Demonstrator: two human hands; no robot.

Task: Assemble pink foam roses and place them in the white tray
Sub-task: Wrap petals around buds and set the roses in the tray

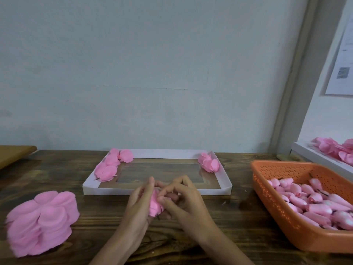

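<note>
The pink foam rose (155, 204) sits upright between both hands, just above the surface (219, 217) and directly in front of the white tray (225, 180), its dark stem end pointing down toward the person. The left hand (138, 204) cups it from the side, fingers curled round the petals; the right hand (183, 199) pinches its outer edge with thumb and fingertips. The tray lies straight ahead, equally near either hand. Loose petals (41, 220) lie left, the orange basket (271, 205) of buds right.
</note>
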